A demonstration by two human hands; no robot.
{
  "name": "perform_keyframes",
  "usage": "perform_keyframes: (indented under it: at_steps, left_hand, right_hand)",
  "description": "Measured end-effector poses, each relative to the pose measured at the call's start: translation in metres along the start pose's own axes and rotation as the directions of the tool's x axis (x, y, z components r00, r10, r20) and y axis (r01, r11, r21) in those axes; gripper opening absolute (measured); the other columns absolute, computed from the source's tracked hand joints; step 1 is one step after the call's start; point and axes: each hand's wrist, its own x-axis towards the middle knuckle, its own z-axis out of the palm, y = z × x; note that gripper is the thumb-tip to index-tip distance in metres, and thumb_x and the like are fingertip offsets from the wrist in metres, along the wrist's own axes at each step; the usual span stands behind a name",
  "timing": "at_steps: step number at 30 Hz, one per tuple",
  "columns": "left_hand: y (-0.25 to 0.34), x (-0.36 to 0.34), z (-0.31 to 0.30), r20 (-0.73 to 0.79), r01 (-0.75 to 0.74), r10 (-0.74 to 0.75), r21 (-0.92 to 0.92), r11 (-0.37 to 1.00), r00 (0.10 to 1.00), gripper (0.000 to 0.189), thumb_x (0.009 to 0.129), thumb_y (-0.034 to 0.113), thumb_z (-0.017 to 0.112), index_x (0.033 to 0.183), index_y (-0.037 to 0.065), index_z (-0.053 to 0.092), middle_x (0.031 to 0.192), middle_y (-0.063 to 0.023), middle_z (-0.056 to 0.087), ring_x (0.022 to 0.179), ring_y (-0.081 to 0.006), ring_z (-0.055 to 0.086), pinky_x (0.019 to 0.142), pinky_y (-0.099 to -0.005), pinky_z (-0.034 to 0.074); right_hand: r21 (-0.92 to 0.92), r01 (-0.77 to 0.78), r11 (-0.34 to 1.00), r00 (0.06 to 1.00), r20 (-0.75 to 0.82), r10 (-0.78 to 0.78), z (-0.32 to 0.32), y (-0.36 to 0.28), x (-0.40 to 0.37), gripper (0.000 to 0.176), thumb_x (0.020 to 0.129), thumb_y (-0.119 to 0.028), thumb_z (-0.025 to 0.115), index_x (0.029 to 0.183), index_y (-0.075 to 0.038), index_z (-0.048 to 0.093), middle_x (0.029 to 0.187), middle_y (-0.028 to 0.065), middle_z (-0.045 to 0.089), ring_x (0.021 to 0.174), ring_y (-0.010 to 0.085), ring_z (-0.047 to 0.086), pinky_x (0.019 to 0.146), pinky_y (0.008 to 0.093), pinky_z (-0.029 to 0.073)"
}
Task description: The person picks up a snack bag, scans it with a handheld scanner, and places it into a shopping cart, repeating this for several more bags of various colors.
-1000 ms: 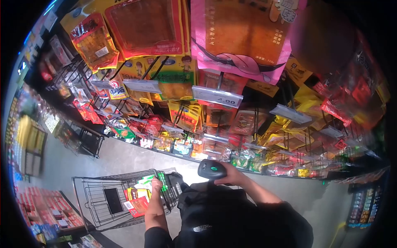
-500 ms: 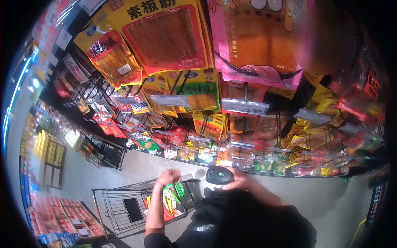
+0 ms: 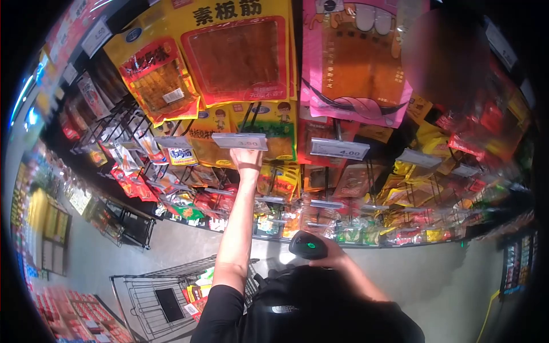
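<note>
My left hand [image 3: 247, 160] is raised to the shelf, right under the price tag [image 3: 240, 142] reading 3.90, beside yellow and green snack packets [image 3: 274, 128]. Its fingers are mostly hidden behind that tag, so their grip cannot be made out. Lower down, my right hand [image 3: 331, 257] holds a black rounded device [image 3: 307, 246] with a small green mark. Above hang a large yellow packet [image 3: 237, 57] with a red frame and a pink packet [image 3: 357, 68].
A wire shopping cart [image 3: 143, 291] with colourful packets [image 3: 197, 294] in it stands at the lower left. Racks of hanging snacks [image 3: 412, 194] curve across the view. Red boxes [image 3: 80, 314] are stacked at the bottom left.
My left hand has moved from above the cart up to the hanging packets. My right hand still holds the black device, slightly lower and further right. The view has shifted a little.
</note>
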Motion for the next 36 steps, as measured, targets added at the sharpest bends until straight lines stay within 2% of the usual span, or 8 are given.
perform_keyframes:
  at_steps: [2,4,6,11,17,26,33,36]
  left_hand:
    - [0.019,0.002,-0.011,0.06,0.202,-0.194,-0.233,0.951,0.979,0.054,0.077,0.029,0.079,0.112,-0.005,0.056,0.101,-0.0246,0.062,0.097,-0.0425,0.057,0.089,-0.0482,0.046]
    - [-0.008,-0.003,0.018,-0.225,-0.001,-0.028,-0.127,0.992,0.974,0.055,0.077,0.028,0.081,0.113,-0.004,0.055,0.094,-0.0199,0.065,0.088,-0.0369,0.06,0.082,-0.0462,0.048]
    - [-0.029,-0.006,0.029,0.033,0.376,-0.414,-0.488,0.788,0.91,0.057,0.079,0.027,0.08,0.12,-0.003,0.054,0.101,-0.0155,0.067,0.09,-0.0261,0.062,0.083,-0.0384,0.049]
    - [0.008,-0.024,-0.013,0.169,0.372,-0.341,-0.597,0.711,0.925,0.037,0.091,0.025,0.07,0.117,0.0,0.058,0.096,-0.0058,0.064,0.09,-0.0117,0.053,0.079,-0.0291,0.045]
    - [0.047,-0.037,-0.07,-0.008,0.274,-0.337,-0.562,0.781,0.941,0.016,0.099,0.017,0.057,0.096,0.001,0.058,0.07,0.0011,0.049,0.067,-0.0076,0.041,0.059,-0.0257,0.039]
    - [0.05,-0.106,-0.188,-0.035,0.313,-0.399,-0.558,0.768,0.916,0.009,0.097,0.009,0.059,0.097,0.001,0.062,0.086,0.0029,0.061,0.075,-0.0038,0.048,0.068,-0.0206,0.04]
    - [0.013,-0.176,-0.24,-0.02,0.394,-0.625,-0.761,0.516,0.78,0.01,0.099,0.012,0.057,0.103,0.004,0.06,0.087,0.002,0.063,0.071,-0.0046,0.051,0.065,-0.02,0.042]
    - [0.01,-0.19,-0.235,-0.029,0.294,-0.815,-0.925,0.242,0.579,0.012,0.099,0.015,0.055,0.104,0.005,0.059,0.08,0.0012,0.06,0.067,-0.0091,0.053,0.064,-0.0233,0.044]
  right_hand:
    - [0.184,-0.034,0.982,0.998,-0.046,0.044,0.001,-0.001,-0.01,0.091,0.068,-0.005,0.083,0.147,-0.003,0.039,0.141,0.0097,0.053,0.13,0.0181,0.048,0.111,0.0351,0.037]
    - [0.196,-0.039,0.98,0.997,-0.063,0.053,0.0,-0.001,-0.013,0.09,0.068,-0.001,0.083,0.147,-0.004,0.04,0.14,0.0096,0.053,0.13,0.018,0.048,0.11,0.0348,0.038]
    - [0.173,-0.011,0.985,0.998,-0.066,0.023,0.0,0.0,-0.013,0.089,0.068,-0.004,0.083,0.147,-0.004,0.04,0.139,0.0093,0.054,0.13,0.0185,0.048,0.111,0.035,0.037]
    - [0.149,-0.044,0.988,0.999,-0.007,0.046,0.003,-0.005,-0.004,0.091,0.069,-0.014,0.085,0.147,-0.003,0.039,0.137,0.0104,0.056,0.127,0.0192,0.05,0.111,0.0355,0.036]
    - [0.095,-0.011,0.995,0.995,0.104,0.002,0.0,-0.015,0.009,0.094,0.069,-0.022,0.086,0.148,-0.003,0.038,0.136,0.0114,0.056,0.126,0.0196,0.051,0.109,0.0357,0.037]
    - [-0.125,0.104,0.987,0.956,0.286,-0.064,-0.011,-0.032,0.017,0.1,0.062,-0.018,0.088,0.147,-0.003,0.038,0.142,0.0164,0.051,0.133,0.0278,0.047,0.111,0.0402,0.036]
    - [0.015,0.316,0.949,0.765,0.587,-0.264,-0.023,-0.052,0.039,0.097,0.058,-0.015,0.087,0.141,0.006,0.043,0.146,0.0214,0.046,0.134,0.0334,0.046,0.112,0.0398,0.035]
    - [0.204,0.112,0.972,0.781,0.587,-0.213,-0.018,-0.05,0.047,0.099,0.056,-0.015,0.086,0.141,0.009,0.041,0.141,0.0196,0.051,0.131,0.028,0.05,0.11,0.0393,0.036]
